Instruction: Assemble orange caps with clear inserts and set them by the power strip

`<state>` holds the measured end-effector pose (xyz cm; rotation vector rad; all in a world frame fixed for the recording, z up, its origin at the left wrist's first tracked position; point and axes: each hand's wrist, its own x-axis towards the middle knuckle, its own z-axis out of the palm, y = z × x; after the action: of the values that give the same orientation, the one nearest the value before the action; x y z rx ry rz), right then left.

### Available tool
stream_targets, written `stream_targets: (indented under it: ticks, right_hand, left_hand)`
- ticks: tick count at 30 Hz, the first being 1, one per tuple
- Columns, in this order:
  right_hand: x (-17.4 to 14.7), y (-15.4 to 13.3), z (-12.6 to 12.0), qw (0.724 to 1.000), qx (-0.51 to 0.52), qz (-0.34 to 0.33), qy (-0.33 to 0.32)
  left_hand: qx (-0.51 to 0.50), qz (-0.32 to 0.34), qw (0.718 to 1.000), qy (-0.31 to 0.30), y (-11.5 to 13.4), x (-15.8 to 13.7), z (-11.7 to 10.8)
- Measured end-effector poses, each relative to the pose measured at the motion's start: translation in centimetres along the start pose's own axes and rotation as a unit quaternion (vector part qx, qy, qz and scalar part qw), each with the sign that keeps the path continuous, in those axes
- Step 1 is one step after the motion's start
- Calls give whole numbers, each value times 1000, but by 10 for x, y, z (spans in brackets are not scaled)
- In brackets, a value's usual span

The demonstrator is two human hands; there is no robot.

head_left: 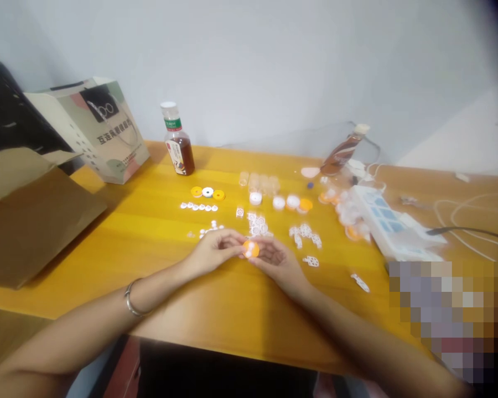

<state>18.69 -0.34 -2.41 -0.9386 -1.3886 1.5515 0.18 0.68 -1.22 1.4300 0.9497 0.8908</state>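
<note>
In the head view, my left hand [216,251] and my right hand [280,265] meet over the table. Between their fingertips is a small round orange cap [255,254] with white bits on its face; both hands pinch it, one from each side. Just beyond my fingers lies a pile of flat white cut-out plastic pieces [258,224]. Small white pieces [211,225] are scattered behind my left hand. A row of small white discs [199,208] lies farther back, and behind it sit orange and white round caps [207,192].
Clear small cups [263,183] stand at the back. A drink bottle [180,146] is upright; another bottle [343,150] leans at the right. A brown paper bag [37,215] and a printed bag [108,130] occupy the left. Right are a white-and-blue box [382,213] and cables [460,229].
</note>
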Motion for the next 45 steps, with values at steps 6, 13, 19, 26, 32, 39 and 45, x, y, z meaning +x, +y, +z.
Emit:
stream_targets:
  ticks: [6, 13, 19, 26, 32, 39, 45]
  right_hand:
    - [0, -1, 1, 1000, 8, -5, -1]
    - [1, 0, -1, 998, -15, -13, 58]
    - [1, 0, -1, 998, -17, -10, 57]
    - [1, -1, -1, 999, -9, 9, 52]
    - [-2, -4, -1, 997, -16, -4, 71]
    - [0, -6, 1, 995, -31, -23, 90]
    - [-1, -4, 2, 995, -54, -39, 75]
  left_hand:
    - [37, 6, 999, 2, 1, -1, 2]
    - [344, 145, 925, 65, 17, 54, -17]
    - [526, 208, 824, 45, 8, 117, -27]
    - [524, 198, 827, 57, 1, 132, -24]
    - [265, 196, 938, 103, 17, 103, -28]
    - [-223, -12, 974, 28, 12, 22, -27]
    - [-244, -31, 968, -60, 5, 4, -21]
